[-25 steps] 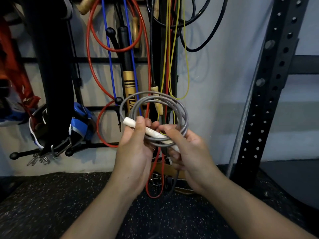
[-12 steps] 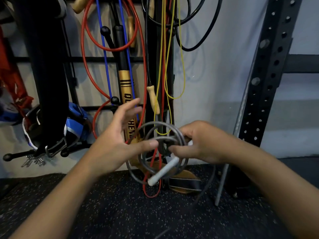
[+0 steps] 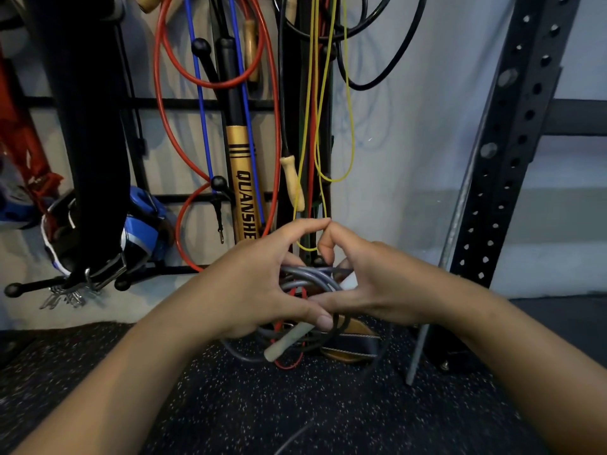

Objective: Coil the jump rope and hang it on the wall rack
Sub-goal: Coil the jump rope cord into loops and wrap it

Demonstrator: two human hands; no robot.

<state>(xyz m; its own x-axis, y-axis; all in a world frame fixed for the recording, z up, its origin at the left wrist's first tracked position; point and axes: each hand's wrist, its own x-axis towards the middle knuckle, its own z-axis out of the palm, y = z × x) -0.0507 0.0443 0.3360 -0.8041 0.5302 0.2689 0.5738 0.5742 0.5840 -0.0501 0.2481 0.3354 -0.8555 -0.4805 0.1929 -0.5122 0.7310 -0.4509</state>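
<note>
Just below the middle of the frame, the grey jump rope [image 3: 310, 279] sits as a loose bundle of loops between the two hands. The left hand [image 3: 253, 287] curls around the loops from the left, its thumb reaching across the lower front. The right hand [image 3: 371, 284] closes on the bundle from the right, forefinger arched up to meet the left forefinger above the coil. One pale handle [image 3: 289, 339] pokes out below the left thumb, pointing down-left; the other shows only as a white patch by the right palm.

The likely trouble is springback: the cord looks smooth, stiff and plastic-coated, so loops could pop free if either grip eases. The dangling handle may slide out and drag a turn with it. A loose strand at the bottom centre of the frame could snag.

The wall rack [image 3: 197, 103], black bars at upper left, already carries glossy red, blue, yellow and black cords, so hanging the coil risks tangling with them. The floor [image 3: 230, 405] is dark speckled rubber.
</note>
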